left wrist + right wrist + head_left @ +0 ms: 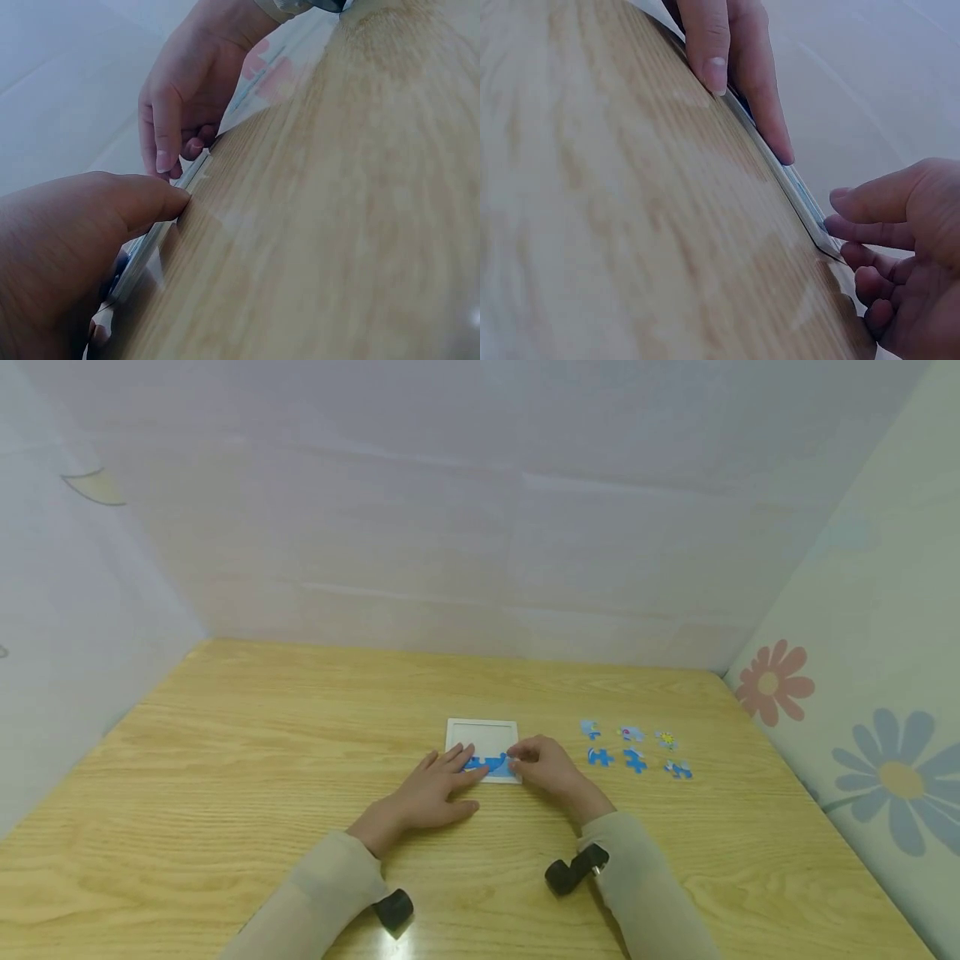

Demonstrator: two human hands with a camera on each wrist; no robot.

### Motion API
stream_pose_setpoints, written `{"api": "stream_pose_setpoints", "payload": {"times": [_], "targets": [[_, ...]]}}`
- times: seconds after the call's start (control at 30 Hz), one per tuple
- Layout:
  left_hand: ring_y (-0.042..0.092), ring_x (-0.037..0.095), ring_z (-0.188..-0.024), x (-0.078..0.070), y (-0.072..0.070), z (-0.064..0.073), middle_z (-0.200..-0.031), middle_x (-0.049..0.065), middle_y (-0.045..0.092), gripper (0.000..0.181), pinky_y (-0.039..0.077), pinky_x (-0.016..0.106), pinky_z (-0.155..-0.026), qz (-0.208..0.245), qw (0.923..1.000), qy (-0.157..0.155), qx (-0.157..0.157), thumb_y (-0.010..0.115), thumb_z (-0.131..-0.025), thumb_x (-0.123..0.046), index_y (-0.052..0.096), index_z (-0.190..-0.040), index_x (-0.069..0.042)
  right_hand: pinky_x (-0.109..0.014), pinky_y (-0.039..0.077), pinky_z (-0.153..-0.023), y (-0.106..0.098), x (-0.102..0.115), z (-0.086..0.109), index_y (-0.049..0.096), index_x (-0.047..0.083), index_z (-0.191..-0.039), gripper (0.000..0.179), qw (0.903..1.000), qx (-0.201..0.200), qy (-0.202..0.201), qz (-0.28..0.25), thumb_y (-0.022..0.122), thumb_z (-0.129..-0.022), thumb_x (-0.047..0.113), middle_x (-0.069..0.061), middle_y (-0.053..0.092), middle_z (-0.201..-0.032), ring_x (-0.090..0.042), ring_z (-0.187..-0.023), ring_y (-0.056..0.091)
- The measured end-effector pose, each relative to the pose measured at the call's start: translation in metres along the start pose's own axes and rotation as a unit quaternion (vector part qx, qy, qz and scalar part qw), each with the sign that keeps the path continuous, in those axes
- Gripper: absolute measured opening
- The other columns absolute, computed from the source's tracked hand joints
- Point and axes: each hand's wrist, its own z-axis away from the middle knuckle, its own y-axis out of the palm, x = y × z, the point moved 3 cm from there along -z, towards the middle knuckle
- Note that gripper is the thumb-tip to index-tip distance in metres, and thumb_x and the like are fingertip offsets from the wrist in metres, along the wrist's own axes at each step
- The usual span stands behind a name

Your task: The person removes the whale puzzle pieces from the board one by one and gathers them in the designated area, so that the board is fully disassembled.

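A white square puzzle tray (482, 722) lies on the table, with blue jigsaw pieces (495, 765) joined along its near side. My left hand (437, 789) reaches over the near left part of the tray, fingers extended and spread on the pieces. In the right wrist view, the left thumb (715, 73) rests at the tray's near edge and a finger touches the blue surface. My right hand (551, 766) is at the tray's right edge. Its index fingertip (836, 225) touches the near right corner, with the thumb slightly apart and nothing visible between them.
Several loose jigsaw pieces lie right of the tray in two rows, among them a yellow-flower piece (666, 739) and a blue piece (634, 761). The wooden table (300, 718) meets a pale cloth backdrop behind and a flower-printed cloth (900, 781) at right.
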Motion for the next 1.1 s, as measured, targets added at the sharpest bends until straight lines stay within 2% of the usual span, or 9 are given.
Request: {"api": "stream_pose_setpoints", "payload": {"times": [0.23, 0.7, 0.9, 1.1], "targets": [[0.008, 0.024, -0.128, 0.003, 0.0028, -0.0009, -0.141, 0.012, 0.017, 0.053, 0.006, 0.05, -0.097, -0.009, 0.9999, -0.006, 0.004, 0.046, -0.086, -0.041, 0.035, -0.133, -0.019, -0.037, 0.04, -0.077, 0.0014, -0.0018, -0.0011, 0.065, 0.007, -0.09, 0.013, 0.9997, 0.003, -0.012, 0.019, 0.063, -0.078, 0.013, -0.002, 0.055, -0.09, -0.018, -0.083, 0.049], [0.01, 0.026, -0.128, -0.0008, -0.0001, -0.0004, -0.14, 0.013, 0.018, 0.053, 0.007, 0.051, -0.097, -0.006, 1.0, -0.003, 0.001, 0.048, -0.086, -0.039, 0.037, -0.133, -0.018, -0.03, 0.042, -0.068, 0.0, 0.0025, 0.0007, 0.061, 0.004, -0.09, 0.013, 0.9993, 0.001, -0.028, -0.024, 0.062, -0.078, 0.006, -0.001, 0.057, -0.082, -0.016, -0.073, 0.049], [0.01, 0.028, -0.127, -0.0043, -0.003, 0.0003, -0.14, 0.015, 0.018, 0.053, 0.008, 0.052, -0.096, 0.0, 1.0, 0.001, 0.002, 0.048, -0.086, -0.039, 0.037, -0.132, -0.016, -0.032, 0.042, -0.071, -0.0005, 0.0025, 0.0015, 0.062, 0.004, -0.097, 0.02, 0.9995, 0.012, -0.024, -0.018, 0.062, -0.077, 0.006, -0.003, 0.058, -0.087, -0.017, -0.077, 0.05], [0.011, 0.028, -0.127, -0.0048, -0.0043, 0.0007, -0.139, 0.015, 0.018, 0.053, 0.008, 0.052, -0.096, 0.0, 1.0, 0.001, 0.002, 0.048, -0.086, -0.038, 0.037, -0.132, -0.016, -0.036, 0.039, -0.078, 0.0002, 0.0016, 0.0013, 0.061, 0.005, -0.1, 0.03, 0.999, 0.032, -0.029, -0.012, 0.067, -0.071, 0.005, -0.003, 0.057, -0.094, -0.018, -0.084, 0.047]]}}
